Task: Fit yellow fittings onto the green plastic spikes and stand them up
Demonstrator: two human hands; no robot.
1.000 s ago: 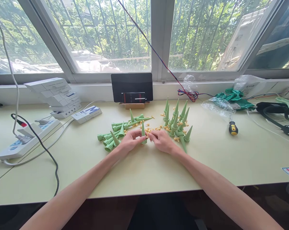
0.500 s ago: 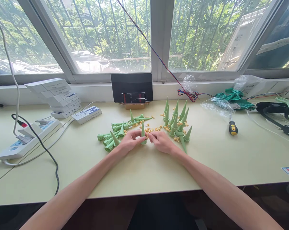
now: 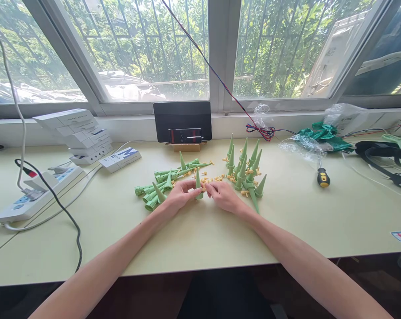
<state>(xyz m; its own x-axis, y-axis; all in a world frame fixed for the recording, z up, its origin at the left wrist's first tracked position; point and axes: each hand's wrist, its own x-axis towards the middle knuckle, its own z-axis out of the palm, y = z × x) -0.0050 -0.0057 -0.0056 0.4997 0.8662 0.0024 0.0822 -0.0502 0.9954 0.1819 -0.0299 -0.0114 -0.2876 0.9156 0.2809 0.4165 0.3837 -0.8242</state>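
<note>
Over at the desk [image 3: 233,241], the left hand [image 3: 182,195] grips a green spike [image 3: 198,178], point up, and the right hand [image 3: 223,195] pinches a yellow peg [image 3: 203,188] at its side. I can't tell whether the spike's base touches the desktop. Beyond the hands lie loose pegs [image 3: 218,178], between fallen spikes [image 3: 150,195] and a standing cluster [image 3: 242,172].

I see a pale yellow table [image 3: 207,241] with a loose heap of green spikes [image 3: 159,193] left of centre, a mostly upright cluster [image 3: 242,173] to the right, and small yellow pegs [image 3: 219,178] scattered between. Leftward I find a power strip [image 3: 5,214] and stacked white boxes [image 3: 82,133]; rightward, a screwdriver [image 3: 323,178].
</note>
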